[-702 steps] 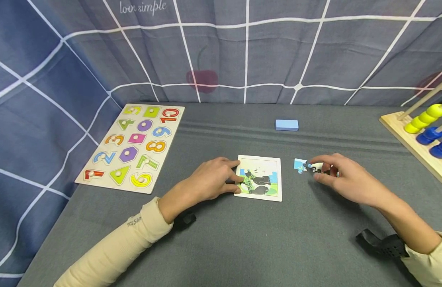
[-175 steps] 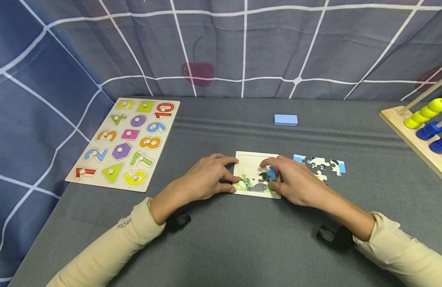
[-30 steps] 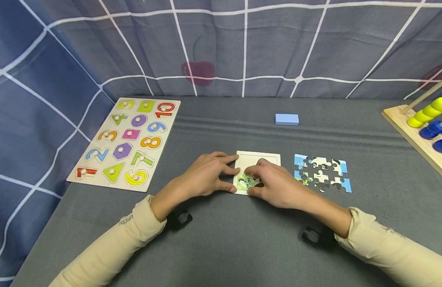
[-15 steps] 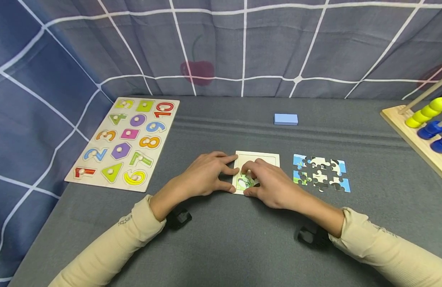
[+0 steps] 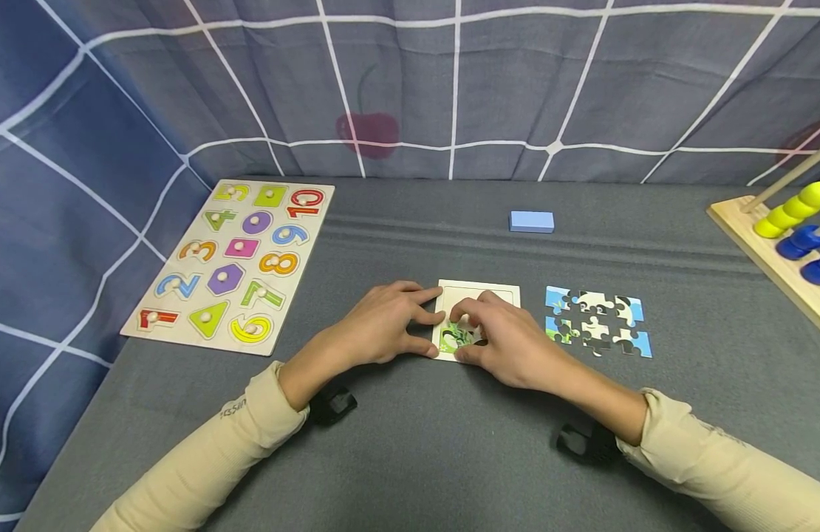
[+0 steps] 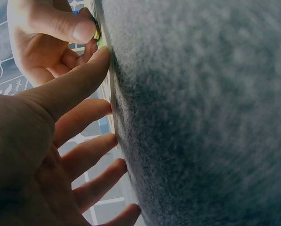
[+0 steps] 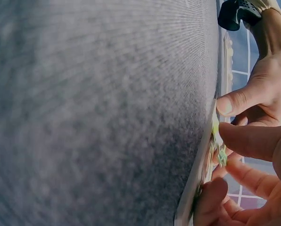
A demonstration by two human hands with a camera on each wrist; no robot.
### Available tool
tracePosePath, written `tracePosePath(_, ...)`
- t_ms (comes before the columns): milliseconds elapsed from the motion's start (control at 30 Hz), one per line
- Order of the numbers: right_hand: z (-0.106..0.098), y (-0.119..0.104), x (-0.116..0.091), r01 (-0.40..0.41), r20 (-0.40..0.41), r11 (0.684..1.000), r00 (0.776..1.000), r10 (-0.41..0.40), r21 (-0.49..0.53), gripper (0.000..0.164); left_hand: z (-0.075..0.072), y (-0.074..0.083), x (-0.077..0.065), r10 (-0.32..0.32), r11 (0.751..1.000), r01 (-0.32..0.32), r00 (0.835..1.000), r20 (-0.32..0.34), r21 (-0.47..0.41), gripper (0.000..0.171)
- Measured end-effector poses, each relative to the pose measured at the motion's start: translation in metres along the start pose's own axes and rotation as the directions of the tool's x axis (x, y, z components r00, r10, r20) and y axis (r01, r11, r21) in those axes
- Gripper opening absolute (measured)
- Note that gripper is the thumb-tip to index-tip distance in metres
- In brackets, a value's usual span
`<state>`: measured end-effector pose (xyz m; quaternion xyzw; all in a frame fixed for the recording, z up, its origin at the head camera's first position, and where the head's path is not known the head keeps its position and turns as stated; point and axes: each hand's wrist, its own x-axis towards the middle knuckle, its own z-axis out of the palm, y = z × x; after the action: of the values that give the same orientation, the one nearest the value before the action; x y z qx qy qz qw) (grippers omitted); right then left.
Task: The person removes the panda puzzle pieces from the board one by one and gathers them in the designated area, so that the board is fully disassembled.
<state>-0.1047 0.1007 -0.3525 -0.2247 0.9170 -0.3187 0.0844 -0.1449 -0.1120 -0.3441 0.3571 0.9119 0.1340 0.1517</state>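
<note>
A small square jigsaw tray (image 5: pixel 479 285) with a pale frame lies on the grey cloth in front of me. My left hand (image 5: pixel 383 325) rests its outstretched fingertips and thumb against the tray's left edge. Over the tray's lower part, my right hand (image 5: pixel 510 340) pinches a green jigsaw piece (image 7: pixel 222 156), raised at a tilt in the right wrist view. The upper part of the tray shows bare wood, while my right hand hides much of the lower right. To the right of the tray, several panda jigsaw pieces (image 5: pixel 592 301) lie in two rows.
A wooden number-and-shape peg board (image 5: pixel 240 267) lies at the left. A light blue block (image 5: pixel 532 222) sits toward the back, and an abacus (image 5: pixel 776 255) with yellow and blue beads stands at the right edge. A checked curtain (image 5: pixel 410 89) hangs behind.
Since the oldest frame, the panda picture has come mostly out of the tray and several pieces now lie in rows at the right. Lately my right hand has shifted slightly left over the tray.
</note>
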Motion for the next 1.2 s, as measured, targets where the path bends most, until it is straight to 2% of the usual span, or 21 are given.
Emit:
tracePosePath(467, -0.0008, 0.0005, 0.0034, 0.030, -0.034, 0.992, 0.999, -0.026, 0.126, 0.015, 0.0010, -0.0004, -0.0010, 0.013, 1.000, -0.013, 1.000, -0.017, -0.003, 0.051)
tracePosePath(800, 0.0015, 0.0047, 0.0037, 0.027, -0.044, 0.979, 0.999, -0.018, 0.204, 0.015, -0.0001, 0.0010, -0.0015, 0.011, 1.000, -0.011, 1.000, -0.014, -0.009, 0.052)
tracePosePath(1200, -0.0042, 0.0084, -0.0033, 0.072, -0.063, 0.927, 0.997, -0.052, 0.369, 0.018, 0.0006, 0.0002, -0.0012, 0.014, 1.000, -0.014, 1.000, -0.020, -0.004, 0.051)
